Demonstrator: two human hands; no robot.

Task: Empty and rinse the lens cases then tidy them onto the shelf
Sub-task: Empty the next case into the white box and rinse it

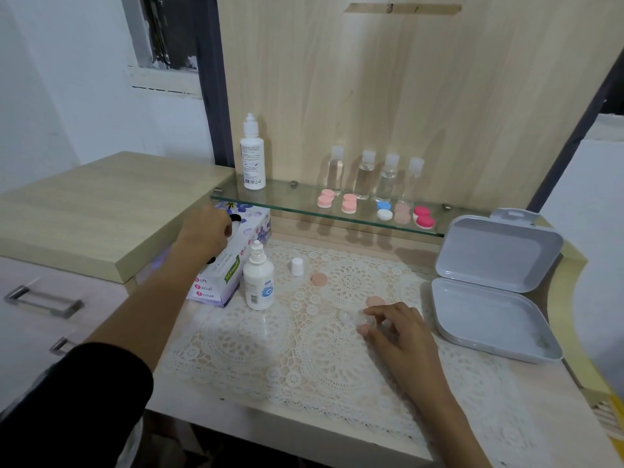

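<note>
A clear lens case base (354,318) lies on the lace mat with both lids off. My right hand (398,332) holds it at its right end with thumb and fingers. Its two peach lids lie apart: one lid (318,279) further back, the other lid (375,301) just beyond my fingers. My left hand (206,231) reaches into the slot of the tissue box (233,265), fingers curled at a tissue. On the glass shelf (304,206) stand several closed lens cases, among them pink cases (326,198), a blue-and-white case (384,210) and a red case (423,217).
An uncapped solution bottle (258,278) stands by the tissue box, its white cap (297,266) on the mat. A taller bottle (252,153) and several clear small bottles (366,173) line the shelf. An open grey box (493,292) sits at the right. A cabinet top (101,204) is on the left.
</note>
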